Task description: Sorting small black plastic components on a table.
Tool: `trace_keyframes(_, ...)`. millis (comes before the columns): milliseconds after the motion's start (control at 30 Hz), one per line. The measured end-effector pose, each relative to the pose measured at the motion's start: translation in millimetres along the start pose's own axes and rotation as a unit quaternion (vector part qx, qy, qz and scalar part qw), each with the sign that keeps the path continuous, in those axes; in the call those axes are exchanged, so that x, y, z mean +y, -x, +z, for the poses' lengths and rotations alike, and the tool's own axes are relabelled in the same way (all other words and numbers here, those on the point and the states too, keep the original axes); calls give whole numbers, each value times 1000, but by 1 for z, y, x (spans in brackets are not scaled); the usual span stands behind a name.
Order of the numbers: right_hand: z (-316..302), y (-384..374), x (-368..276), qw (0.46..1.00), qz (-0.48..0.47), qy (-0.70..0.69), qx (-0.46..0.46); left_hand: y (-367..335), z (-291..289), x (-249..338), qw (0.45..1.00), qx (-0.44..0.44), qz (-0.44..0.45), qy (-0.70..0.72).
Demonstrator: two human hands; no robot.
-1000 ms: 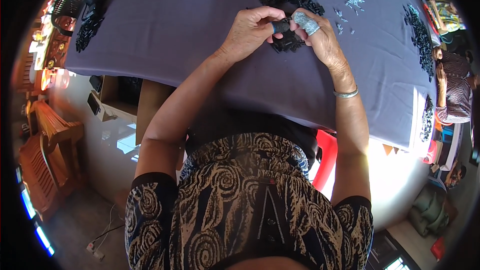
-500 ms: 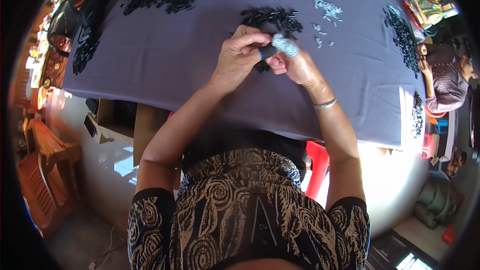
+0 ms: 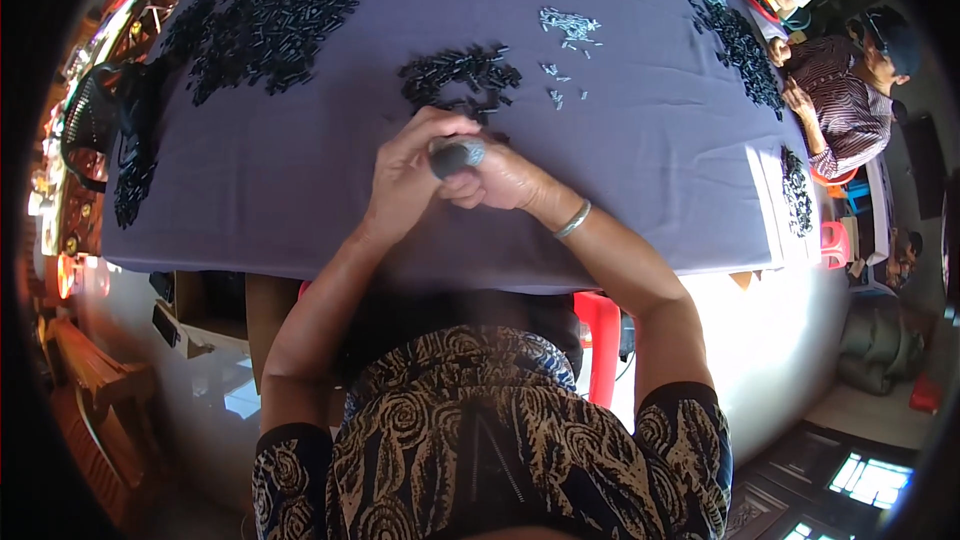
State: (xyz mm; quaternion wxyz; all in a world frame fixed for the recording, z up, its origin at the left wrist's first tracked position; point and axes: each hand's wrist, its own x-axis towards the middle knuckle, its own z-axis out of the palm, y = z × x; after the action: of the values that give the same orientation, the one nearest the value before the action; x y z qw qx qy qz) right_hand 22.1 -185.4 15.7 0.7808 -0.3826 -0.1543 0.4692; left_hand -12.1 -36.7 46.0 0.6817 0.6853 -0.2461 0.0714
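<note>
My left hand (image 3: 402, 172) and my right hand (image 3: 507, 180) meet over the near middle of the table, fingers closed and pressed together. A grey wrapping (image 3: 468, 152) shows around my right thumb, with a dark rounded surface beside it, blurred by motion. Whatever the fingertips hold is hidden or too small to make out. Just beyond my hands lies a pile of small black tube-like pieces (image 3: 460, 72). A cluster of small silvery pieces (image 3: 570, 24) lies farther off to the right, with a few scattered nearer. A metal bangle (image 3: 573, 218) circles my right wrist.
A grey cloth (image 3: 640, 160) covers the table. A large heap of black pieces (image 3: 285, 25) spreads at far left; another pile (image 3: 740, 50) lies along the right side. A person in a striped top (image 3: 845, 90) sits at the right edge. A red stool (image 3: 598, 340) stands below the near edge.
The view has shifted, so the table piles sit more to the left. My hands have turned and closed more tightly together; the dark surface now faces me.
</note>
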Motion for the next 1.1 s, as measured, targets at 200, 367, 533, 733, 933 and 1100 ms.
trace_keyframes(200, 4, -1, 3, 1000, 6, 5, -17, 9, 14, -18, 993, 93, 7, 72)
trace_keyframes(367, 9, -2, 4, 998, 8, -45, 45, 9, 26, -21, 976, 189, -57, 94)
trace_keyframes(533, 10, -5, 11, 997, -16, -43, 60, 10, 26, -23, 968, 217, -81, 97)
trace_keyframes(733, 12, -8, 17, 991, -16, -103, 80, 9, 27, -18, 960, 239, -118, 82)
trace_keyframes(933, 14, -9, 8, 994, -16, -65, 86, 3, 28, -21, 959, 248, -103, 87)
trace_keyframes(1100, 13, -7, 5, 996, -19, -74, 50, 7, 24, -22, 964, 235, -83, 93)
